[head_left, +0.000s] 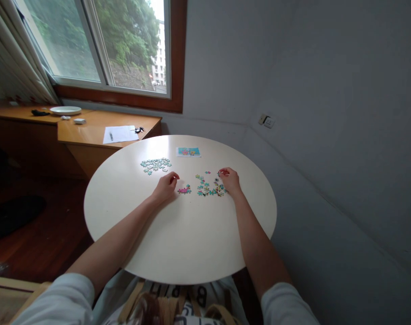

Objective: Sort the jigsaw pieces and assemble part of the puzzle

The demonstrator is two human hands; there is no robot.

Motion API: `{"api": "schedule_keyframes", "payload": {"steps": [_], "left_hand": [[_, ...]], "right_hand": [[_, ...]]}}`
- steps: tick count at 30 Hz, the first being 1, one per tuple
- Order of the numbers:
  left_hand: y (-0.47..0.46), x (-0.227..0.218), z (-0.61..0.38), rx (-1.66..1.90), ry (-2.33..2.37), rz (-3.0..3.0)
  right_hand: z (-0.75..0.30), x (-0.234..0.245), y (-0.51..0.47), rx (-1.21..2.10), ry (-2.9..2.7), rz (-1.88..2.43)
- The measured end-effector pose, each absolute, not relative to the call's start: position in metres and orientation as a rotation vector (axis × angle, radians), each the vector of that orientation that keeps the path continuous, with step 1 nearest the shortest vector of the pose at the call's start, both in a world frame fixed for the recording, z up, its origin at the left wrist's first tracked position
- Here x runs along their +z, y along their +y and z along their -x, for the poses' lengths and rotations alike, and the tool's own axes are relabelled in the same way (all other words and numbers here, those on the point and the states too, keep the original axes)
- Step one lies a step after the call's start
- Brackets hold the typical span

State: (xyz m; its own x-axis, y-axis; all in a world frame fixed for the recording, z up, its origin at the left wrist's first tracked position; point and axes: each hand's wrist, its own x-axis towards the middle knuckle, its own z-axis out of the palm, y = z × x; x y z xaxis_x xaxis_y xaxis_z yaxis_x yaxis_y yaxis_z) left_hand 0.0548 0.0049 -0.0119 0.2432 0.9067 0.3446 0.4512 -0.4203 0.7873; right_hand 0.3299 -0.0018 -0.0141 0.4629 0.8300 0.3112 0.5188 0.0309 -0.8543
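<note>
My left hand (166,186) hovers at the middle of the table, its fingers curled together; what they hold, if anything, is too small to make out. Just right of it lies a small cluster of pink and teal jigsaw pieces (184,190). My right hand (230,181) pinches a small jigsaw piece (219,174) at its fingertips, over the right edge of a loose spread of multicoloured pieces (210,191). A pink piece (207,172) lies apart, above that spread. Farther left is a group of pale teal pieces (156,164).
The round white table (171,234) carries a picture card (188,152) near its far edge. Behind it, a wooden desk (90,133) holds a paper sheet (119,134), keys (138,130) and a white plate (65,110). A grey wall (327,135) bounds the right side.
</note>
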Motion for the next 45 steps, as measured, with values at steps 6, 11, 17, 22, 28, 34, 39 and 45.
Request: {"api": "schedule_keyframes", "payload": {"steps": [6, 11, 17, 22, 28, 34, 39, 45], "left_hand": [[0.005, -0.012, -0.055, 1.099, 1.227, -1.974], [0.004, -0.012, -0.055, 1.092, 1.226, -1.965], [0.002, -0.009, -0.055, 1.097, 1.219, -1.963], [0.001, -0.009, -0.055, 1.107, 1.219, -1.948], [0.003, -0.011, -0.055, 1.1, 1.214, -1.959], [0.004, -0.012, -0.055, 1.108, 1.213, -1.968], [0.004, -0.012, -0.055, 1.095, 1.214, -1.968], [0.004, -0.012, -0.055, 1.095, 1.211, -1.977]], "right_hand": [[-0.319, -0.011, -0.003, 0.686, -1.007, 1.43], [-0.319, -0.01, -0.006, 0.681, -1.072, 1.414], [-0.322, -0.013, -0.003, 0.574, -1.179, 1.438], [-0.322, -0.013, -0.001, 0.538, -1.24, 1.443], [-0.321, -0.014, 0.001, 0.566, -1.212, 1.388], [-0.32, -0.014, 0.002, 0.606, -1.184, 1.377], [-0.319, -0.015, 0.002, 0.614, -1.194, 1.377], [-0.315, -0.015, -0.001, 0.691, -1.22, 1.351]]}}
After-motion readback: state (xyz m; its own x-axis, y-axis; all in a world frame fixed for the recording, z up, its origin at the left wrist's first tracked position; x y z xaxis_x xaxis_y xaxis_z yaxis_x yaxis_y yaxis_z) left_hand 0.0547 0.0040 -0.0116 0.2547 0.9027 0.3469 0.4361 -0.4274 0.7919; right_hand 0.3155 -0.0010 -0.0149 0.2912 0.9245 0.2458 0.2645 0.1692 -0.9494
